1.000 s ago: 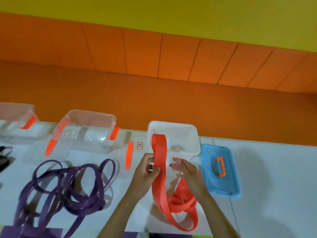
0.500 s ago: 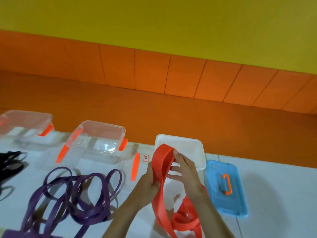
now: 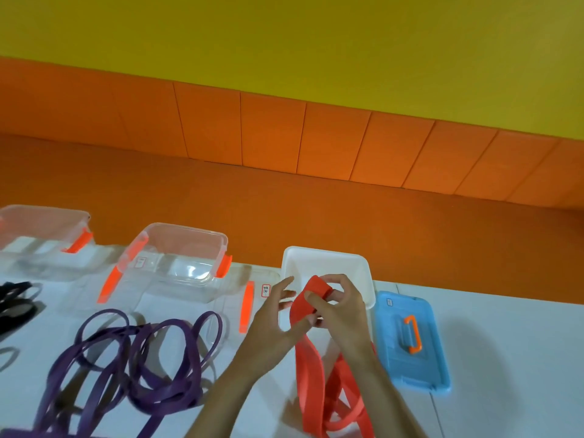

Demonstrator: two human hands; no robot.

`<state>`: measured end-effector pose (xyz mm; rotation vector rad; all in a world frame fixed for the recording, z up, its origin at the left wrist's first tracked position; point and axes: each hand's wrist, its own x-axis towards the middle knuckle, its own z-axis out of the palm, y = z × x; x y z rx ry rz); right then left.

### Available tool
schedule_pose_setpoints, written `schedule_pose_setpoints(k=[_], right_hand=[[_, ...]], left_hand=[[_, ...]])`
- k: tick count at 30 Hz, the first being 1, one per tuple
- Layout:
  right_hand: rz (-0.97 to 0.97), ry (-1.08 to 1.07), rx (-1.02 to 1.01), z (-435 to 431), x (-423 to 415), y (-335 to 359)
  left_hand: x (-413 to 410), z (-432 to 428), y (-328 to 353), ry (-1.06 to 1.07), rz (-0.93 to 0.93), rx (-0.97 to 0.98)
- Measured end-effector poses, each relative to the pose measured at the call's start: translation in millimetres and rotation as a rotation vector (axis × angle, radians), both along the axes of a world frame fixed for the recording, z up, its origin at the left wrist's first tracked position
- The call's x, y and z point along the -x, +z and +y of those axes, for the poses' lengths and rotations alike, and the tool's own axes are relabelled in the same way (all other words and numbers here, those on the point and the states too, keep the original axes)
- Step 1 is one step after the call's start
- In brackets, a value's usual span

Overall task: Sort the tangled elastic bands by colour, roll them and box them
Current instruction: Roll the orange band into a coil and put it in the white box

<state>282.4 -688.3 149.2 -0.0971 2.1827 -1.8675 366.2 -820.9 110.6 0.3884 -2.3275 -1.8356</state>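
A wide red elastic band [image 3: 311, 368] hangs from my hands down to the white table [image 3: 505, 358], its loose loops piled near the front edge. My right hand [image 3: 343, 314] pinches the band's folded top end just in front of the white box [image 3: 325, 263]. My left hand [image 3: 275, 320] touches the band from the left with its fingers spread. A tangle of purple bands [image 3: 132, 365] lies on the table to the left. Black bands [image 3: 15, 301] sit at the far left edge.
Two clear boxes [image 3: 183, 260] [image 3: 41, 238] with orange clips stand at the back left. A clear lid with an orange handle [image 3: 246, 306] lies beside the white box. A blue lid [image 3: 410, 343] with an orange handle lies to the right. An orange wall runs behind the table.
The tall loop of red band has been folded down into a short doubled end in my right hand. My left hand's fingers have opened. The camera has tilted up a little.
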Motion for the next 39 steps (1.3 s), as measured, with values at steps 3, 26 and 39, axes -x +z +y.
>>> schedule_pose_setpoints(k=[3,26,39], right_hand=[[-0.003,0.017,0.019,-1.8,-5.8,-1.0],[-0.344,0.137,0.328,5.2,-11.5,17.1],[-0.258,0.068,0.115,1.6,-7.9,33.9]], left_hand=[[3.8,8.6,0.3,0.167,0.120,0.039],[8.0,-1.8,27.3,0.267,0.384,-0.225],[1.5,8.1,24.2,0.296,0.369,-0.061]])
